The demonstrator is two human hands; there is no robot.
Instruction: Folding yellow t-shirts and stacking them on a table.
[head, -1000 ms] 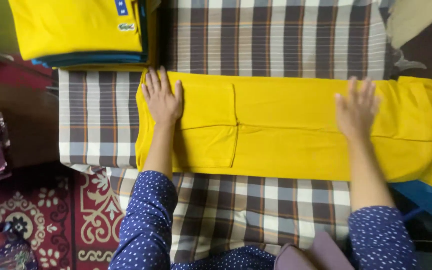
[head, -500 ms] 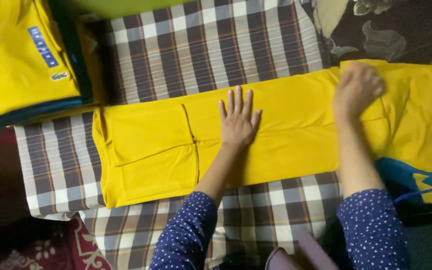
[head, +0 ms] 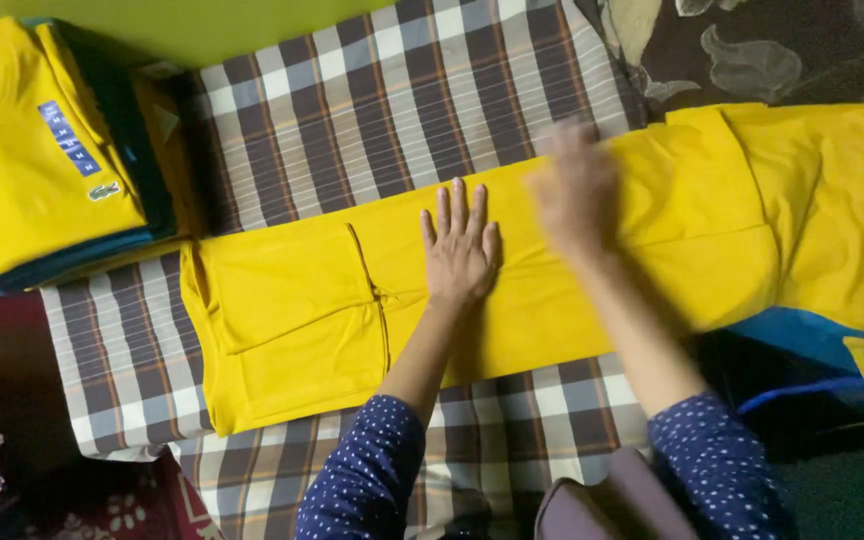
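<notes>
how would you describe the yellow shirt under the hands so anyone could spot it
On the checked cloth, find the long yellow shirt lying flat across the middle, with the left hand pressed on it. Unlike the folded stack at upper left, it is spread out in one long strip.

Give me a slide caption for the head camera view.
Left hand flat on a long folded yellow garment over checked cloth, right hand blurred above it.

Two bare hands, left hand (head: 460, 250) and right hand (head: 577, 190), no rings or watch visible; both forearms bare, with dark blue sleeves (head: 367, 475) dotted in small white spots
</notes>
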